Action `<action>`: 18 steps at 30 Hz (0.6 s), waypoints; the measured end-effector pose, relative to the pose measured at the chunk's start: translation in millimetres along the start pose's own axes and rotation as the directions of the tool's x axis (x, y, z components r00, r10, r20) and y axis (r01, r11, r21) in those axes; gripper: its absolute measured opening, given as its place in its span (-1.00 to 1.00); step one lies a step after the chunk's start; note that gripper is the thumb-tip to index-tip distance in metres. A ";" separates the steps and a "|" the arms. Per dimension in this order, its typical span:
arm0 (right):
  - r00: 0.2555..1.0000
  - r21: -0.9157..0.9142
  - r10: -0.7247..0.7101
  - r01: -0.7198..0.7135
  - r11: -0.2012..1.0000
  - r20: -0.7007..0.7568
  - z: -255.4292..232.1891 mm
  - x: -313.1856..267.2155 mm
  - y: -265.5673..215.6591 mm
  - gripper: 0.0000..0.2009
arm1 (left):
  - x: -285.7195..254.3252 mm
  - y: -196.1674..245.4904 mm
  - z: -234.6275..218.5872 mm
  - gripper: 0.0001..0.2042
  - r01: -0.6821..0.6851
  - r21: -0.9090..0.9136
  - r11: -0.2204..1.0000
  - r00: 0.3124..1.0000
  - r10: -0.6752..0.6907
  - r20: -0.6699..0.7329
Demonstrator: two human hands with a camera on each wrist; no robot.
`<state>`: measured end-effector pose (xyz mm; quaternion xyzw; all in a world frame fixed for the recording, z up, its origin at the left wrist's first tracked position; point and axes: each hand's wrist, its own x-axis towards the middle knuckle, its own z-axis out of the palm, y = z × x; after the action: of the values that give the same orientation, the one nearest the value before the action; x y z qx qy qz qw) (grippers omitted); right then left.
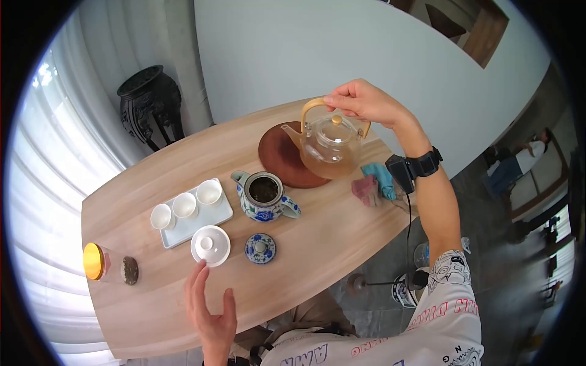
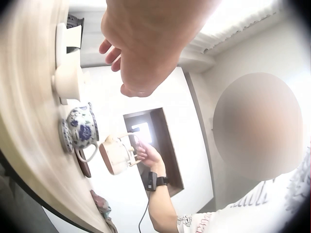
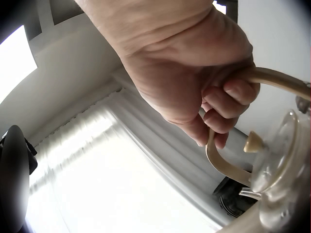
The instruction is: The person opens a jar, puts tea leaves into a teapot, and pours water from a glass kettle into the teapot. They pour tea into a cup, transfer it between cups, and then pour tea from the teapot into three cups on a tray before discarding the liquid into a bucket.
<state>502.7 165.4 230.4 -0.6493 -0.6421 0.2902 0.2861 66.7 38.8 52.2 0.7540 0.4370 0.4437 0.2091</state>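
Right hand (image 1: 364, 102) grips the arched handle (image 1: 314, 105) of the glass teapot (image 1: 331, 149), fingers curled round it; the right wrist view shows the same grip. Glass teapot is at upper centre of the head view, raised off the table (image 1: 317, 235), overlapping the right part of the round brown tray (image 1: 274, 154). Spout points to upper left of frame; long axis, spout through body, runs from upper left to lower right. Pale yellowish liquid inside, clear lid on with wooden knob. Exact tilt: cannot tell.

Left hand (image 1: 212, 311) is released, fingers extended, holding nothing, at bottom centre-left, raised above the table; nearest thing is the white lidded bowl (image 1: 210, 246).

Blue-and-white teapot (image 1: 264, 210) stands at centre, top open, dark contents, spout to upper left, handle to lower right. Its patterned lid (image 1: 260, 248) lies just below it. Centre-left: three white cups (image 1: 185, 205) in a slanting row on the pale tray (image 1: 194, 229). Lower left: clear jar (image 1: 113, 266) with yellow lid. Right side of table: pink cloth (image 1: 365, 190) and teal cloth (image 1: 379, 179), touching. Upper left: dark carved stand (image 1: 151, 104) beyond the table.
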 end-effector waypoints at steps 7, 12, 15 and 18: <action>0.998 -0.044 -0.050 0.052 0.998 0.041 21.2 -36.0 -18.6 -0.63 | 78.3 99.2 79.2 -0.17 -0.384 -0.148 0.911 0.841 0.412 0.352; 0.997 -0.110 -0.014 0.023 0.994 0.074 31.4 -46.2 -25.2 -0.59 | 96.7 109.9 138.5 -0.12 -0.481 -0.023 0.876 0.838 0.468 0.280; 0.995 -0.104 -0.027 0.037 0.994 0.093 36.9 -48.1 -26.8 -0.59 | 96.5 105.8 154.0 -0.10 -0.485 0.040 0.874 0.849 0.459 0.262; 0.994 -0.093 -0.042 0.051 0.994 0.099 41.0 -45.2 -22.5 -0.59 | 91.8 109.3 160.2 -0.09 -0.464 0.051 0.884 0.860 0.437 0.263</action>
<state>456.8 120.4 220.2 -0.6323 -0.6834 0.2836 0.2297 275.5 69.9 90.6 0.8944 0.2435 0.3591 0.1088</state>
